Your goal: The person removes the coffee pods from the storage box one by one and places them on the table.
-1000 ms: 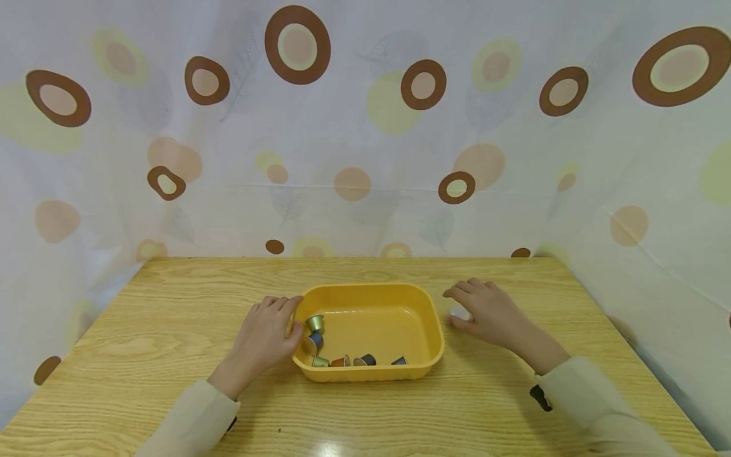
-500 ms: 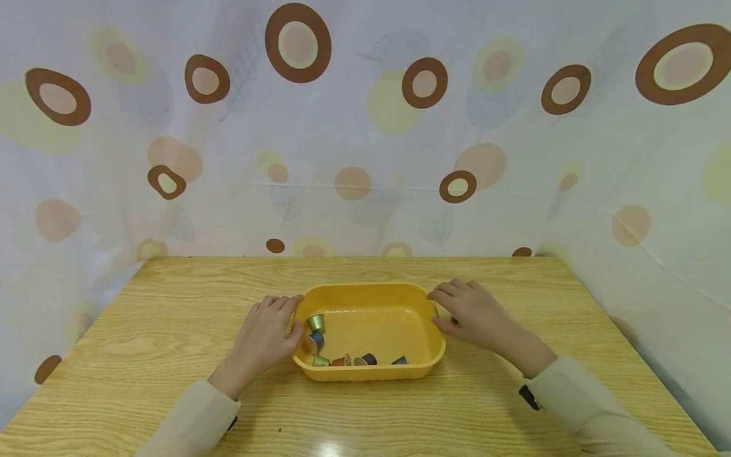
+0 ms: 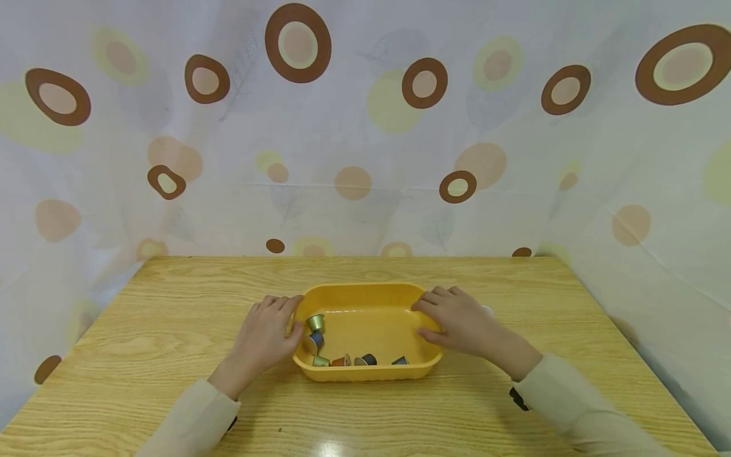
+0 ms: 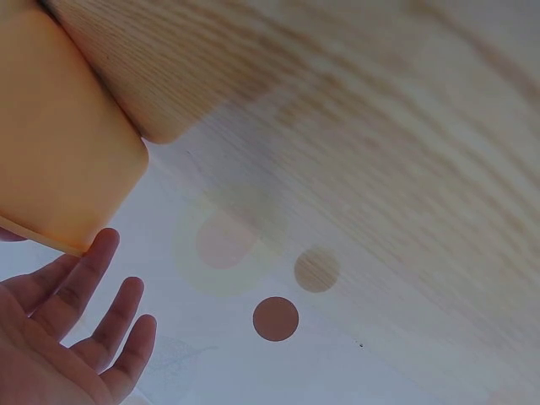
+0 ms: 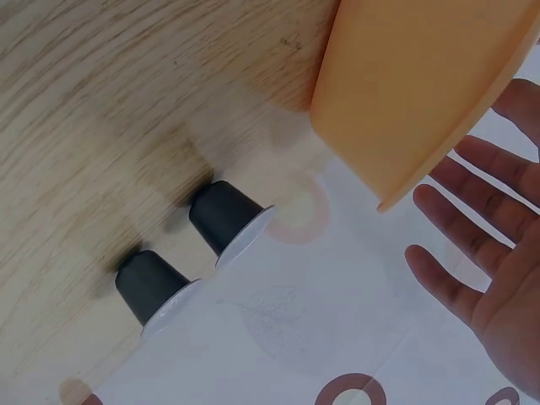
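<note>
A yellow plastic basin (image 3: 365, 374) sits mid-table with several coffee capsules in it: a gold-green one (image 3: 315, 322), a blue one (image 3: 316, 339), an orange one (image 3: 341, 360) and others along the left and near walls. My left hand (image 3: 265, 336) holds the left rim, thumb on the inner side and fingertips against the edge. Over the right rim reaches my right hand (image 3: 462, 324), fingers spread and nothing between them. In the right wrist view, two black capsules (image 5: 224, 215) with pale lids lie on the table beside the basin.
The wooden table (image 3: 188, 317) ends at a patterned cloth (image 3: 354, 139) behind and at both sides. A white lid (image 3: 488, 310) shows just behind the right hand, mostly hidden by it.
My right hand has moved left, from beside a white-lidded capsule on the table to over the basin's right rim. The left hand and the capsules in the basin look unchanged.
</note>
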{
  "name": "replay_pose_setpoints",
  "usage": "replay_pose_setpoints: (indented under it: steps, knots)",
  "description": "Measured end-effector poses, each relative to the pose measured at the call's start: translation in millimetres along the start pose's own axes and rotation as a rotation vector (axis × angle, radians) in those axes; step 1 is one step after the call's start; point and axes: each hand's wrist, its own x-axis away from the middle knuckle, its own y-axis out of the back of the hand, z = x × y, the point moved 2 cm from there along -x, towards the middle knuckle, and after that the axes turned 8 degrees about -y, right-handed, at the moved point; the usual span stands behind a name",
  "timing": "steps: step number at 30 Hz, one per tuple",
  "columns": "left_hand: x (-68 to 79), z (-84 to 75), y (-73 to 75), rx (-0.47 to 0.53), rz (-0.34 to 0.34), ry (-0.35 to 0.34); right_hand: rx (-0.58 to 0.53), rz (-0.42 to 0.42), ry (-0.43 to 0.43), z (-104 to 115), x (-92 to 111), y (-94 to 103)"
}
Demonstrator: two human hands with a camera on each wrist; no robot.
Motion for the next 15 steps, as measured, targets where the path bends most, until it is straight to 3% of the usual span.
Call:
replay_pose_setpoints:
  steps: [15]
  knots:
    - [0.0, -0.6, 0.5, -0.005, 0.003, 0.001, -0.006, 0.076, 0.078, 12.3, -3.9, -7.2]
